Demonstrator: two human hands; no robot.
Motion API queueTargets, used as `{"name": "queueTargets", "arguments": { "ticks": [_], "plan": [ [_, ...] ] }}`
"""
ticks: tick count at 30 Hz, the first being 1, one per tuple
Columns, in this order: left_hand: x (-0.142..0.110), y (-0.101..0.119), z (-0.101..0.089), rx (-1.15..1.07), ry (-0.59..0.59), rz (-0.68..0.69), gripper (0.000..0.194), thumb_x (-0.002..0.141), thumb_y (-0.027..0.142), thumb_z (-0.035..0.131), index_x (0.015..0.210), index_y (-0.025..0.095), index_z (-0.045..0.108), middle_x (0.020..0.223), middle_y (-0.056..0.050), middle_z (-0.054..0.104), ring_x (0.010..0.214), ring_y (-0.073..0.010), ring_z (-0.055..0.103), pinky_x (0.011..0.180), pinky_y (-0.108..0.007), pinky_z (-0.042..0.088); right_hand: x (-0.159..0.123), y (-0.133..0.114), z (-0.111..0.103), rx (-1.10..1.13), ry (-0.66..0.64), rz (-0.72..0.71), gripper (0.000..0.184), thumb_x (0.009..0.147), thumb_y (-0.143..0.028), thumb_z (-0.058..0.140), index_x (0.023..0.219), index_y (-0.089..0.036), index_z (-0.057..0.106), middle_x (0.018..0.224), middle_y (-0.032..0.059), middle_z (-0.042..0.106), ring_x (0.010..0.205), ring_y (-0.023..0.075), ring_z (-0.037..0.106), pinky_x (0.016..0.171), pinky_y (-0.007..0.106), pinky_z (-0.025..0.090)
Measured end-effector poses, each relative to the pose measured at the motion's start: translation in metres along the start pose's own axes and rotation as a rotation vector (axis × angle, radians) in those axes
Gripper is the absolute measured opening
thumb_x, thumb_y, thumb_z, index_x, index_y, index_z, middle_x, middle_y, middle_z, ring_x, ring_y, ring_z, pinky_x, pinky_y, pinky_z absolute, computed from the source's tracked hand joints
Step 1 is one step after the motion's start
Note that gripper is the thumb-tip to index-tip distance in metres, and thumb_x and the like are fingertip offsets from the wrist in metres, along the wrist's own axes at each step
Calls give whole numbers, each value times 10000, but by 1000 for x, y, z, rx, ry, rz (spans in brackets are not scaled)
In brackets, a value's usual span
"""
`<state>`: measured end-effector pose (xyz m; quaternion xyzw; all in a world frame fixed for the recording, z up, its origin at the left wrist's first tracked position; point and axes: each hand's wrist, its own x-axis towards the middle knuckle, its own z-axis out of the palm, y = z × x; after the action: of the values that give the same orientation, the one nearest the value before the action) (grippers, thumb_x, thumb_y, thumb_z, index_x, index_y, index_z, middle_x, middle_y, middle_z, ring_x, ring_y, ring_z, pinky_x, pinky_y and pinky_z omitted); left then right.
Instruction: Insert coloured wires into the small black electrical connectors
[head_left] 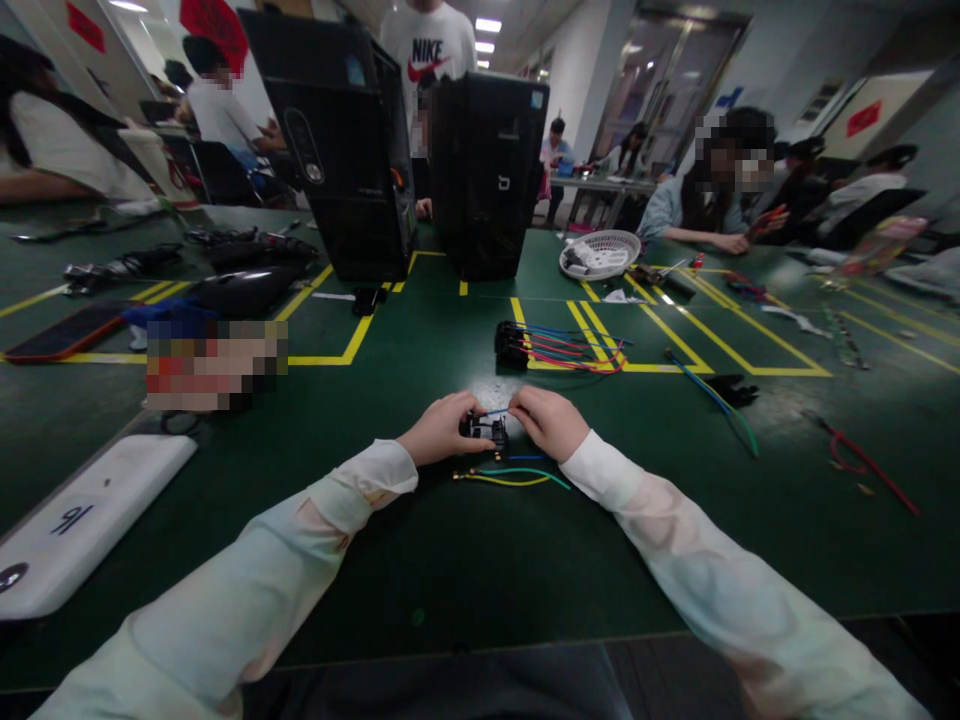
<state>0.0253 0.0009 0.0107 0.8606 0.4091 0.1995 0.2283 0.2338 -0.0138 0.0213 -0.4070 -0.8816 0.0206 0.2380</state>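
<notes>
While a black plastic part (495, 432) is gripped at the green table (420, 560) by thumb and fingers of the left hand (439, 428), apparently for steadiness, a blue wire (496, 411) is pinched by the right hand (553, 422); loose wires (517, 470) are laid nearer, within reach.

- Between the forearms, the dark green surface (435, 560) gives open room up to the loose green and yellow wires (517, 479).
- Beyond the hands, the black connector block with red and blue wires (512, 345) blocks the way slightly right; a passage lies left of it.
- Two tall black computer towers (337, 160) (487, 180) wall off the far middle.
- The long white plastic case (97, 520) bars the left.
- Rightward, a hand could pass between the blue-green wires (720, 400) and right sleeve (675, 530).
</notes>
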Motion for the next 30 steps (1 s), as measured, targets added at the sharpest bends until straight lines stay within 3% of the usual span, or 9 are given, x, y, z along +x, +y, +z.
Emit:
{"name": "queueTargets", "arguments": {
  "ticks": [5,12,17,23,28,30],
  "plan": [
    [-1,0,0,-3,-7,13,387,652,474,661,884,180,566,905,-35,557,824,-195,513,718,-305,404,0,3,-1,-29,-136,20,143,877,-234,422,786,-194,526,774,27,563,716,132,503,617,215,318],
    [0,1,0,12,-1,1,389,649,475,662,874,176,557,897,-34,553,811,-194,510,711,-306,402,0,-2,-5,-19,-19,9,169,891,-249,392,799,-185,519,765,34,561,719,136,495,659,225,337],
    [0,1,-1,5,-14,4,390,654,461,666,899,176,563,912,-37,556,827,-197,514,726,-308,403,1,2,-3,-20,-123,11,146,878,-237,418,776,-190,511,755,24,557,697,130,495,621,219,329],
    [0,2,0,14,-7,1,387,653,467,663,880,171,558,900,-36,549,815,-195,509,715,-306,402,0,2,0,15,-17,-2,182,899,-249,377,785,-184,503,755,30,543,707,132,490,652,221,342],
    [1,1,0,6,-8,5,392,650,464,667,889,171,562,910,-37,550,829,-196,510,712,-301,397,1,4,0,-28,-119,6,156,882,-239,415,764,-188,504,740,21,542,683,129,487,607,215,325],
    [1,0,0,6,-3,14,391,652,466,665,886,170,561,903,-36,550,818,-193,509,696,-295,394,1,2,0,-21,-93,7,159,885,-242,408,770,-188,504,742,22,543,690,130,488,615,215,328]
  ]
}}
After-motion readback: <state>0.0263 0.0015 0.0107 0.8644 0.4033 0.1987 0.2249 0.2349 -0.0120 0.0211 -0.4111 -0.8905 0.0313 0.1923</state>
